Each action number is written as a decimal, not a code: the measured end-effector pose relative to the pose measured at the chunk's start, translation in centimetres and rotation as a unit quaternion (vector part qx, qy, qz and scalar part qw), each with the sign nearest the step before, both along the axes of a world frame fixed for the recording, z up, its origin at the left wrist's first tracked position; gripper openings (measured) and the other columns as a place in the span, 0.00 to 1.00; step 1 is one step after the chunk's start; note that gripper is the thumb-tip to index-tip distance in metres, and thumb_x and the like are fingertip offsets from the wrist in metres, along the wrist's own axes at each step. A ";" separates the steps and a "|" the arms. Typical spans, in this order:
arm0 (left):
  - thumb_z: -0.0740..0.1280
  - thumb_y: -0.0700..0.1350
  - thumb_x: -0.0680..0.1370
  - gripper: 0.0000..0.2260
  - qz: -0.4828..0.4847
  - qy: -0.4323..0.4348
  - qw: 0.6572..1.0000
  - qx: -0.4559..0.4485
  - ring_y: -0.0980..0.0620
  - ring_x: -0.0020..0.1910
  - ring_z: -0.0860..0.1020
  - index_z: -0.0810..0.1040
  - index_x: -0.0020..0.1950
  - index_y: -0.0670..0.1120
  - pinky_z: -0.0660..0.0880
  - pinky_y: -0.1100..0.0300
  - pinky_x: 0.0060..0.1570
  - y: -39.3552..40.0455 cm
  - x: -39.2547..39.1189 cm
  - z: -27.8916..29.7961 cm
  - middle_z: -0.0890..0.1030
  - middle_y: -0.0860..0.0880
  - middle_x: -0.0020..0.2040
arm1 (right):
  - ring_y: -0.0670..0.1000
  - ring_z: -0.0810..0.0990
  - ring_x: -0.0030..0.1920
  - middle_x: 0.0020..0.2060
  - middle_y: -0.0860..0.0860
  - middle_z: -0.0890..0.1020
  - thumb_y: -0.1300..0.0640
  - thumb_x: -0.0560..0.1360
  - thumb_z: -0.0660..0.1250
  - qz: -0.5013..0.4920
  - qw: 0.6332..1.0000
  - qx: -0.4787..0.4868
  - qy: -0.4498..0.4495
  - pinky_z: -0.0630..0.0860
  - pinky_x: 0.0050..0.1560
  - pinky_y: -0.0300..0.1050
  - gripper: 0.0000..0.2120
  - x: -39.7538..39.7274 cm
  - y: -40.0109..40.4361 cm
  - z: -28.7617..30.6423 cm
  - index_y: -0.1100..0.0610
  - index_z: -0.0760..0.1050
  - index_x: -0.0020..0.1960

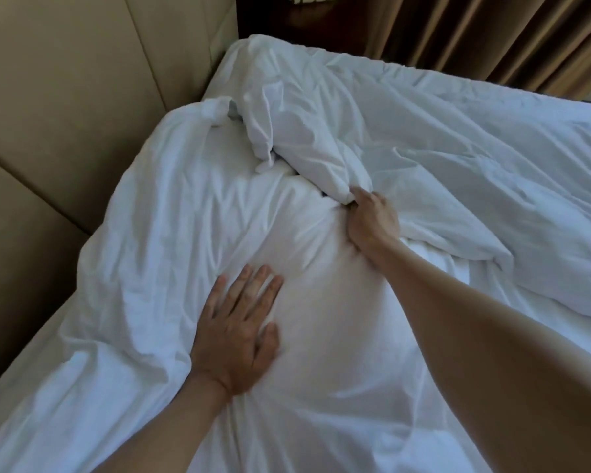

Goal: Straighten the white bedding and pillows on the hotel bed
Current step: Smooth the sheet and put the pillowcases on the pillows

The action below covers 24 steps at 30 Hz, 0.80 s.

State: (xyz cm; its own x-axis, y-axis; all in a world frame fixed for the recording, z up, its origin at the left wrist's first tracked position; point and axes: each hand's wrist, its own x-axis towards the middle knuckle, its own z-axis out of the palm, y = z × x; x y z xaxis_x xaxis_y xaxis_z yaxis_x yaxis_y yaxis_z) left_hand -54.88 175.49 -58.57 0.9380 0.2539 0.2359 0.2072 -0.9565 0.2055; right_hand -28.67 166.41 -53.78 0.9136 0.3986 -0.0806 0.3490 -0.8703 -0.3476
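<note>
A crumpled white duvet (458,172) covers the right half of the bed. A wrinkled white pillow (185,216) lies in the near-left part, against the headboard. My left hand (236,332) lies flat on the pillow with its fingers spread, holding nothing. My right hand (371,221) is closed on a bunched fold of the duvet's edge where it meets the pillow. A second rumpled white pillow (270,107) sits farther back, partly under the duvet.
A padded beige headboard (65,114) runs along the left side. Brown curtains (492,32) hang behind the far side of the bed. A dark nightstand (304,22) stands in the far corner with something pale on top.
</note>
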 end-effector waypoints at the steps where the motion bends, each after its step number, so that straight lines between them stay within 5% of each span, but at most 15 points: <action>1: 0.57 0.51 0.75 0.28 -0.001 0.002 1.000 0.001 0.49 0.77 0.61 0.67 0.76 0.48 0.53 0.46 0.76 0.1 0.1 -0.1 0.66 0.49 0.77 | 0.60 0.75 0.60 0.58 0.58 0.79 0.60 0.80 0.52 0.001 1.000 0.015 -0.010 0.69 0.57 0.51 0.19 -0.4 -0.3 0.0 0.51 0.73 0.66; 3: 0.57 0.52 0.75 0.28 -0.003 0.007 1.000 0.003 0.48 0.77 0.62 0.67 0.76 0.48 0.54 0.45 0.75 0.1 0.2 -0.3 0.66 0.49 0.76 | 0.61 0.78 0.53 0.50 0.57 0.82 0.57 0.81 0.53 0.008 0.999 0.024 -0.040 0.68 0.46 0.49 0.13 -1.4 -1.2 0.2 0.52 0.74 0.59; 6: 0.57 0.52 0.75 0.28 -0.002 0.013 1.000 0.011 0.48 0.77 0.62 0.67 0.76 0.48 0.54 0.44 0.75 0.1 0.1 -0.3 0.66 0.49 0.77 | 0.62 0.79 0.46 0.43 0.57 0.81 0.54 0.82 0.54 0.042 0.995 0.029 -0.090 0.66 0.42 0.49 0.09 -3.2 -1.4 1.9 0.52 0.72 0.56; 13: 0.60 0.50 0.75 0.28 -0.009 0.024 1.000 0.013 0.47 0.76 0.63 0.68 0.76 0.48 0.54 0.43 0.75 -0.2 -0.2 0.7 0.67 0.48 0.76 | 0.63 0.81 0.46 0.46 0.57 0.84 0.47 0.82 0.57 0.131 0.962 0.090 -0.221 0.71 0.45 0.52 0.16 -8.3 -0.4 10.0 0.43 0.72 0.69; 19: 0.58 0.50 0.76 0.26 -0.001 0.056 0.998 0.013 0.47 0.76 0.64 0.70 0.75 0.46 0.53 0.46 0.76 -0.6 -0.5 1.7 0.68 0.47 0.75 | 0.61 0.79 0.56 0.56 0.55 0.81 0.47 0.84 0.54 0.175 0.984 -0.039 0.004 0.72 0.53 0.52 0.25 -13.0 -2.0 3.3 0.41 0.53 0.79; 24: 0.58 0.50 0.76 0.25 0.017 0.094 0.995 -0.015 0.48 0.75 0.66 0.72 0.73 0.45 0.57 0.47 0.75 -1.2 -1.7 2.5 0.70 0.46 0.74 | 0.62 0.74 0.61 0.60 0.58 0.76 0.48 0.81 0.56 0.120 0.991 -0.048 0.037 0.71 0.61 0.56 0.29 -13.8 -1.3 2.1 0.43 0.50 0.79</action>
State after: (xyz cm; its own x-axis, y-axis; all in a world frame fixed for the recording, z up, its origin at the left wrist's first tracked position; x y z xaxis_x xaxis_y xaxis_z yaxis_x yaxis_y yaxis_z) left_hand -56.53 174.25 -56.08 0.9555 0.2908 0.0489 0.2772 -0.9422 0.1882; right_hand -42.47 165.08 -51.68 0.7832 0.5914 -0.1917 0.5275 -0.7953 -0.2987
